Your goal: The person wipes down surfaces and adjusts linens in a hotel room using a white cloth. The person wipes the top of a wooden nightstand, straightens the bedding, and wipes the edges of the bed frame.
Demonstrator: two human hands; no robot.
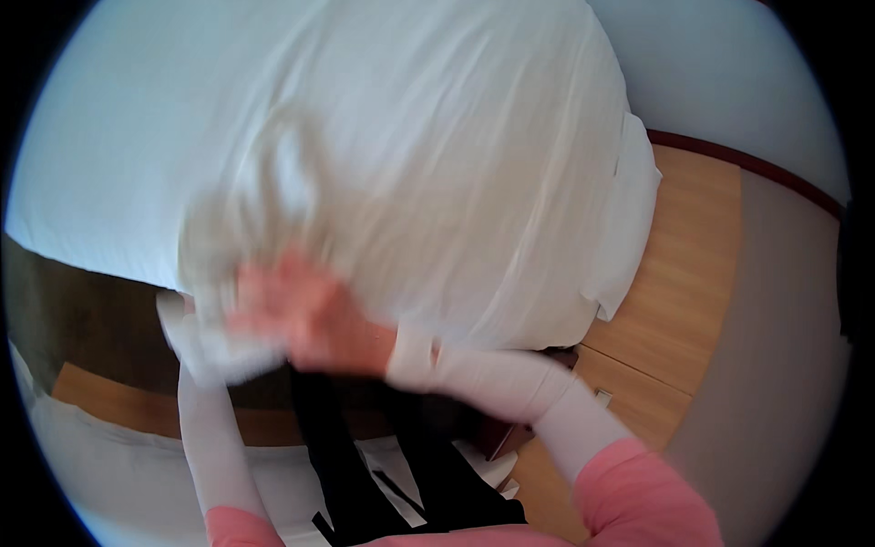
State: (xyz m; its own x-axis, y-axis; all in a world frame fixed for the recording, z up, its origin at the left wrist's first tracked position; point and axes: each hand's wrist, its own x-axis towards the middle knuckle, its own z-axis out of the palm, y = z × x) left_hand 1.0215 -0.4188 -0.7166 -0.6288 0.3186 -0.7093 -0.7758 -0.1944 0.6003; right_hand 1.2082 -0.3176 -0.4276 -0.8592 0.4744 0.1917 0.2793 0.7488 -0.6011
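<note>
A white bed sheet [444, 171] covers the mattress in front of me, with long creases running across it. At its near edge my right hand [307, 314] lies over a bunched, raised part of the cloth [273, 198]. Motion blur hides whether the fingers grip the fabric. My left forearm [215, 437] reaches up to a loose hanging fold [236, 349] of white cloth. That fold covers most of my left hand; only a small blurred bit shows at the fold's left, so its grip is hidden.
A wooden headboard or panel [690, 267] stands right of the bed, beside a pale wall [772, 342]. A dark red strip [752, 164] runs along the wall. Dark floor [102, 314] shows at the left. Behind me lies more white bedding [116, 472] with a wooden edge [130, 403].
</note>
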